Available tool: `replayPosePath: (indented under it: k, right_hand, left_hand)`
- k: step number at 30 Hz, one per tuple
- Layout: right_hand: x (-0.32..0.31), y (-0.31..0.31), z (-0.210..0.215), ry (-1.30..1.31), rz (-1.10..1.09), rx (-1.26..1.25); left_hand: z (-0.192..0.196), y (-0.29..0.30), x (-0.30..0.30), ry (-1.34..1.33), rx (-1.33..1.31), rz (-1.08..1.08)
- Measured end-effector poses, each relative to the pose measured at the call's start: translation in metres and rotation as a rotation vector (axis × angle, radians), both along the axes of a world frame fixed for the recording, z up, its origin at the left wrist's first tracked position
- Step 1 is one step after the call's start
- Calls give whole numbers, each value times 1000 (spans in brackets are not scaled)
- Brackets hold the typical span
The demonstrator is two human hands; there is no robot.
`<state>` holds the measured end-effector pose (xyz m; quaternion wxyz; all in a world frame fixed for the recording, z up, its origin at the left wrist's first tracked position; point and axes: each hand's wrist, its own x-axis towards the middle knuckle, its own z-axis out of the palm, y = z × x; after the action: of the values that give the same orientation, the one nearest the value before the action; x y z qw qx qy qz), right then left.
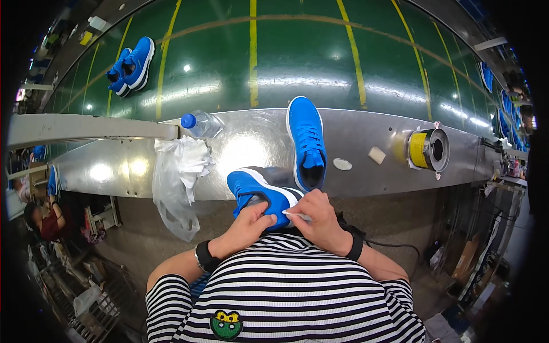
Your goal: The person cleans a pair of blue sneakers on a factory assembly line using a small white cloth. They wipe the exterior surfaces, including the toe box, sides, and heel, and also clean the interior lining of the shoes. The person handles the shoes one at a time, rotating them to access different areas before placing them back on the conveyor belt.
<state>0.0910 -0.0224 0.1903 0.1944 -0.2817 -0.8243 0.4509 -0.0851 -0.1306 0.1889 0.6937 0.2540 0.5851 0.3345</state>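
Observation:
My left hand (245,228) is closed on a blue sneaker (267,197) with a white sole, tilted on its side at the metal ledge's near edge. Its thumb presses on the upper near the heel. My right hand (321,220) pinches a thin white piece (293,214), a stick or folded scrap, its tip at the sneaker's heel end. I cannot make out exactly what it is. A second blue sneaker (309,134) with laces rests upright on the ledge just beyond my hands, toe pointing away.
On the metal ledge (366,177) lie a white oval piece (342,164), a pale block (377,155), a yellow-labelled can (426,150) and a blue-capped bottle (201,123). A plastic bag (174,197) hangs over its edge. Another sneaker pair (134,64) sits on the green belt (297,51).

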Motion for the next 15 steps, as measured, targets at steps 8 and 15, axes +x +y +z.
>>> replayPosePath:
  k: [8, 15]
  right_hand:
    - [-7, 32, -5, 43, -186, -484]
    - [-17, 37, 24, 67, 88, -651]
  left_hand:
    - [6, -2, -1, 49, 109, 85]
    - [46, 0, -22, 216, 133, 149]
